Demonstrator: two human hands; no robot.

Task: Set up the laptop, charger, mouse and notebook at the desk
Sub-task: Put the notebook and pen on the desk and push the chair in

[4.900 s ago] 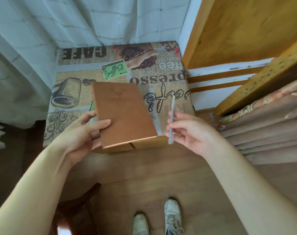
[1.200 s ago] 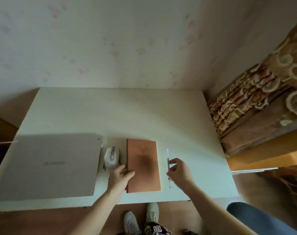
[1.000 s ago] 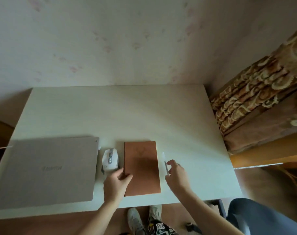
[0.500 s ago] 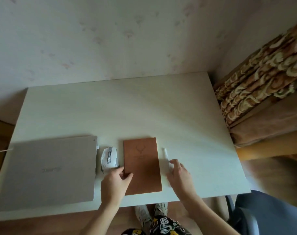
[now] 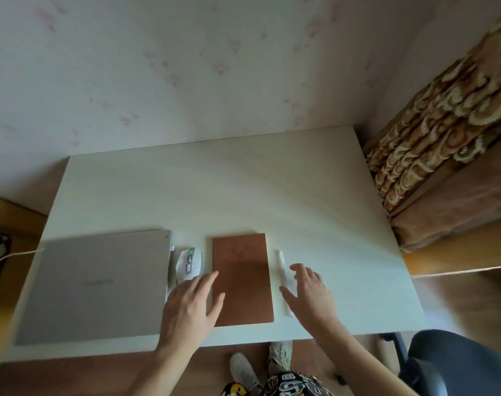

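Observation:
A brown notebook (image 5: 242,277) lies flat near the front edge of the white desk (image 5: 215,190). A pale pen (image 5: 283,277) rests just right of it. Left of the notebook sits a white mouse (image 5: 188,263) with a green light, and beside that a closed silver laptop (image 5: 97,284) with a white charger cable (image 5: 12,257) running off its left side. My left hand (image 5: 192,305) hovers with fingers spread over the notebook's left edge and the mouse. My right hand (image 5: 310,292) hovers with fingers apart just right of the pen, holding nothing.
A dark office chair (image 5: 455,364) stands at the lower right. A patterned brown blanket on furniture (image 5: 443,144) borders the desk's right side. The wall runs along the desk's far edge. My shoes (image 5: 260,364) show below the front edge.
Both hands have let go: the left lifted off the notebook, the right released the pen, and the fingers have spread. Notebook and pen stay put on the desk.

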